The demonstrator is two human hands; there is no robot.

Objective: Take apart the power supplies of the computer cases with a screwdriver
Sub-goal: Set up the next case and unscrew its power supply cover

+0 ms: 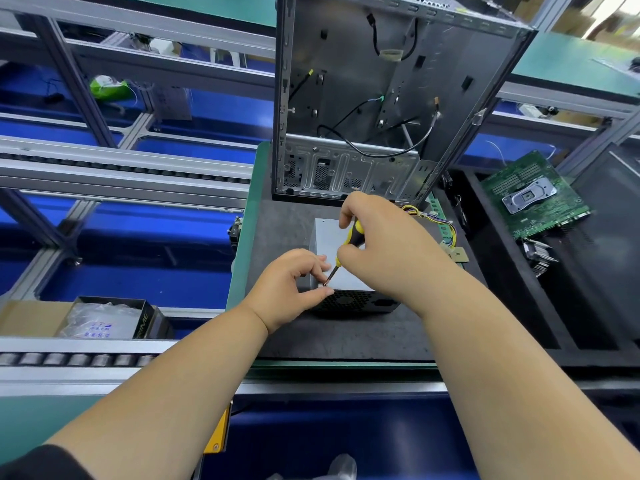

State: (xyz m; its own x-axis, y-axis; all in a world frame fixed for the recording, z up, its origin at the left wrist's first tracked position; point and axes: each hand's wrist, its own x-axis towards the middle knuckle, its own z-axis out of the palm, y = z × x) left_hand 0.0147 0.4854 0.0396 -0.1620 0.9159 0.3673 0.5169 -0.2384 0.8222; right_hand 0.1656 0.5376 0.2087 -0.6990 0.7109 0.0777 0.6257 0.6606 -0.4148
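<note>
Centrally, one power supply (pixel 341 268) is lying on the dark mat (pixel 287 223), with bare mat showing at nine and six o'clock. At twelve o'clock, one open computer case (pixel 398 98) is standing upright. The right hand (pixel 377 244) is gripping one screwdriver (pixel 346 251), tip down near the unit's front edge. The left hand (pixel 294 285) is pinching beside the tip. At three o'clock, one motherboard (pixel 533 195) is lying apart.
</note>
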